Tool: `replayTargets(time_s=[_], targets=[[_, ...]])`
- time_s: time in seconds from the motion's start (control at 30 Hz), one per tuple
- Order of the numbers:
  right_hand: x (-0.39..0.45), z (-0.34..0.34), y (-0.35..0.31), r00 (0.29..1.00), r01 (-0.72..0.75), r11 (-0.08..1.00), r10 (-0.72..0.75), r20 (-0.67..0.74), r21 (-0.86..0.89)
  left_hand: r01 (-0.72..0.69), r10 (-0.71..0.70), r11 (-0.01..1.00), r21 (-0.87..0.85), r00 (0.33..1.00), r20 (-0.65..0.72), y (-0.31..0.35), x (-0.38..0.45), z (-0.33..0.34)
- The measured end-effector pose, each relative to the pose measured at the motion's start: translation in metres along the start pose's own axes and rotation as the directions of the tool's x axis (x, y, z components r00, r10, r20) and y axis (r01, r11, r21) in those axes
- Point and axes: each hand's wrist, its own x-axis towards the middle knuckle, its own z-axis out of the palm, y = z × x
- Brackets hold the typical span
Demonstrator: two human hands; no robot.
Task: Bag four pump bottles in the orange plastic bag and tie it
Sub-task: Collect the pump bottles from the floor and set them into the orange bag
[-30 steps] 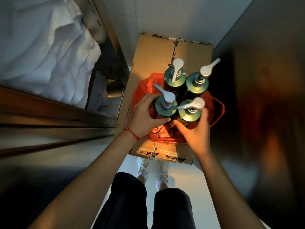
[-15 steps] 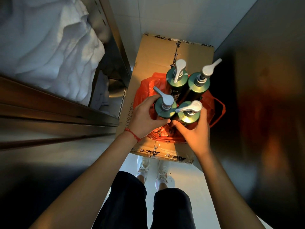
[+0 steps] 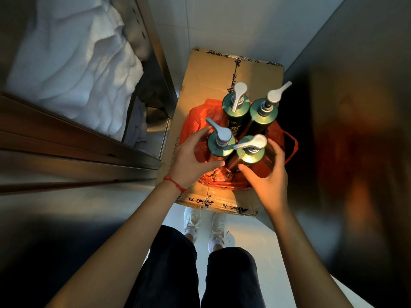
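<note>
Four dark green pump bottles with white pump heads stand upright in a tight cluster inside the orange plastic bag [image 3: 194, 121], whose mouth lies slack around their bases. My left hand [image 3: 189, 158] curves around the near-left bottle [image 3: 221, 150] with fingers spread and a gap at the palm. My right hand [image 3: 266, 181] cups the near-right bottle [image 3: 251, 154], fingers apart and slightly blurred. The far-left bottle [image 3: 235, 114] and far-right bottle [image 3: 263, 115] stand untouched behind them. A bag handle loop [image 3: 294, 145] hangs out at the right.
The bag rests on a taped cardboard box [image 3: 209, 81] on the floor. A metal shelf with white folded linen [image 3: 77, 63] runs close along the left. A dark metal wall [image 3: 355, 130] stands at the right. My legs and white shoes are below.
Both hands have loosened from a tight grip on the two near bottles, and their fingers have spread. The bottles stay in place.
</note>
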Motion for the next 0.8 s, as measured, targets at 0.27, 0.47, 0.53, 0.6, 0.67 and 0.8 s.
replayTargets(time_s=[0.27,0.47,0.53,0.6,0.67,0.8], targets=[[-0.017,-0.028,-0.011,0.993,-0.052,0.998,0.056,-0.102,0.042,0.121,-0.135,0.982,-0.144,0.987,-0.089,0.011,-0.018,-0.018],[-0.013,-0.043,-0.001,0.949,-0.139,0.988,0.153,-0.277,0.07,0.139,-0.197,0.97,-0.2,0.929,-0.313,0.012,0.007,-0.021],[-0.006,-0.044,0.006,0.933,-0.185,0.981,0.193,-0.304,0.055,0.152,-0.211,0.969,-0.193,0.919,-0.332,0.005,0.024,-0.018],[0.004,-0.043,0.013,0.917,-0.236,0.971,0.238,-0.319,0.044,0.167,-0.223,0.968,-0.189,0.915,-0.335,-0.003,0.04,-0.016],[0.013,-0.041,0.02,0.901,-0.278,0.959,0.279,-0.333,0.053,0.206,-0.255,0.962,-0.18,0.913,-0.318,-0.012,0.052,-0.014],[0.03,-0.036,0.031,0.864,-0.347,0.933,0.356,-0.357,0.093,0.293,-0.336,0.937,-0.188,0.904,-0.265,-0.027,0.068,-0.01]])
